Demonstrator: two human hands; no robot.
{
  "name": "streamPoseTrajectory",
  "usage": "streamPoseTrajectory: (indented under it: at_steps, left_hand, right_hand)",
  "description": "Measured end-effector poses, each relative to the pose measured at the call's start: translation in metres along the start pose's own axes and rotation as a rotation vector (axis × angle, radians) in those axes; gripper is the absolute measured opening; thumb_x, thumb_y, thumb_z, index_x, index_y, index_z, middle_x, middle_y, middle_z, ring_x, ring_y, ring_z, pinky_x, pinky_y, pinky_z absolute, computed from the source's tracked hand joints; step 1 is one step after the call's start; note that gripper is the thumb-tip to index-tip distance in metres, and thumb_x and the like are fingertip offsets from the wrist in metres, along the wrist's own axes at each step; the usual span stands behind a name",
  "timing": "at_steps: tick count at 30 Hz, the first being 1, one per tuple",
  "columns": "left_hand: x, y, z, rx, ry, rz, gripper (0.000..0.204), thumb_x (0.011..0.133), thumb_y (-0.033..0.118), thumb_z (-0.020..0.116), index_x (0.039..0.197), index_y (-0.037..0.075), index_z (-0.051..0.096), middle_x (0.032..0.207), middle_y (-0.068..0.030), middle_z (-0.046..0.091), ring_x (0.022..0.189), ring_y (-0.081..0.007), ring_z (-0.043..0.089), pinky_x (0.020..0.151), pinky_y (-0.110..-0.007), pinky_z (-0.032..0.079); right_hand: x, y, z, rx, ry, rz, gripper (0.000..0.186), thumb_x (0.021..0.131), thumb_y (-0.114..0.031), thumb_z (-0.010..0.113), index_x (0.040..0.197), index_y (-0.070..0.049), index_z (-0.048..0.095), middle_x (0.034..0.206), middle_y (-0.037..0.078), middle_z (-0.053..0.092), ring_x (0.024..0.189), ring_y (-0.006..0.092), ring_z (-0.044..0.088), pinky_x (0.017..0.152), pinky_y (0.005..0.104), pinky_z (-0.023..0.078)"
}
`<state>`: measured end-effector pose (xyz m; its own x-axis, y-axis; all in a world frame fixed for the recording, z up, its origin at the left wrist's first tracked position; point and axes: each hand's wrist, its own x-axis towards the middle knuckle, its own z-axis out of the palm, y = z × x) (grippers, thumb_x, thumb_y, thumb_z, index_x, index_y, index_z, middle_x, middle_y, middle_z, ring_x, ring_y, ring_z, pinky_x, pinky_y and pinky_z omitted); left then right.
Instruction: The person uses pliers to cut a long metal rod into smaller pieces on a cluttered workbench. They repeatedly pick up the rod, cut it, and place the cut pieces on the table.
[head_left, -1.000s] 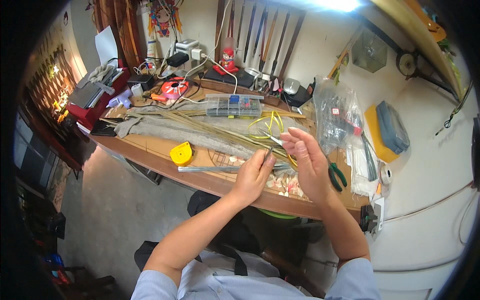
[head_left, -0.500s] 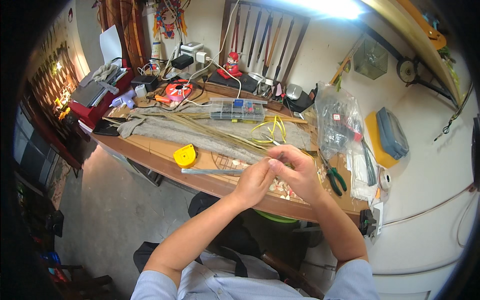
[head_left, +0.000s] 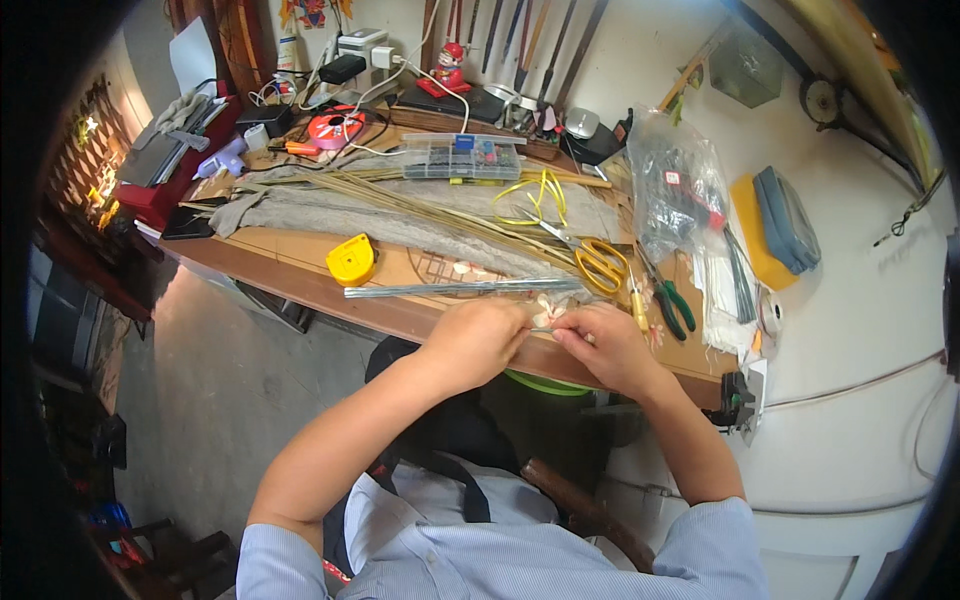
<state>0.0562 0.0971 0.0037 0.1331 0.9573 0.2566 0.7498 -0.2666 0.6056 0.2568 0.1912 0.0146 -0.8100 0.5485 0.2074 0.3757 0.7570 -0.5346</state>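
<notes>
My left hand (head_left: 478, 338) and my right hand (head_left: 603, 342) face each other at the table's near edge. Both are closed in a pinch on a short, thin greyish strip (head_left: 541, 330) stretched between the fingertips; most of it is hidden. Just beyond my fingers lies a bundle of thin silvery wires (head_left: 440, 289). Small pale flower-like pieces (head_left: 548, 308) are on the table behind the strip. Yellow-handled scissors (head_left: 600, 266) lie past my right hand, beside an awl with a yellow handle (head_left: 638, 306) and green-handled pliers (head_left: 673, 305).
A yellow tape measure (head_left: 351, 261) rests left of the wires. Long dry stalks (head_left: 420, 208) lie across a grey cloth (head_left: 290, 212). Behind them are a clear compartment box (head_left: 462, 160) and a yellow loop of cord (head_left: 540, 197). A plastic bag (head_left: 672, 200) stands on the right.
My hands have come down toward the table's near edge and moved apart, with the strip now showing between them. The scissors and awl have come into sight. The view has shifted downward.
</notes>
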Motion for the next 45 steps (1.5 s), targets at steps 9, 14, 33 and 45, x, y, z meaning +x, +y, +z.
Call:
streamPoseTrajectory:
  at_steps: [9,14,33,45]
  left_hand:
    - [0.008,-0.011,0.028,0.234,0.109,0.134,0.011,0.080,0.016,0.066,0.085,0.006,0.066,0.082,-0.0080,0.058,0.083,-0.0276,0.057,0.074,-0.039,0.048]
    - [0.005,-0.015,0.027,0.138,0.140,0.137,0.016,0.079,0.017,0.068,0.091,0.007,0.067,0.085,-0.0076,0.057,0.085,-0.0278,0.056,0.075,-0.039,0.047]
    - [-0.014,-0.060,-0.048,0.348,0.099,-0.104,0.012,0.079,0.015,0.066,0.084,0.004,0.067,0.084,-0.0116,0.061,0.086,-0.0316,0.058,0.077,-0.041,0.047]
    - [-0.017,-0.058,-0.052,0.326,0.105,-0.126,0.017,0.078,0.017,0.067,0.088,0.004,0.066,0.090,-0.0124,0.062,0.089,-0.0321,0.060,0.077,-0.042,0.048]
  right_hand:
    - [-0.036,0.036,-0.008,-0.316,0.179,-0.076,0.012,0.079,-0.014,0.069,0.090,-0.009,0.067,0.089,0.007,0.063,0.085,0.0272,0.059,0.074,0.0367,0.048]
    - [-0.038,0.030,-0.015,-0.419,0.170,-0.100,0.015,0.080,-0.017,0.068,0.093,-0.010,0.067,0.094,0.007,0.064,0.090,0.0265,0.059,0.081,0.0373,0.045]
    - [-0.052,0.040,-0.051,-0.259,0.419,0.065,0.010,0.080,-0.008,0.065,0.090,-0.005,0.065,0.090,0.011,0.065,0.086,0.0288,0.060,0.076,0.0377,0.046]
    - [0.042,0.011,0.003,-0.393,0.193,-0.377,0.021,0.076,-0.016,0.068,0.095,-0.008,0.065,0.091,0.005,0.060,0.088,0.0246,0.056,0.079,0.0366,0.045]
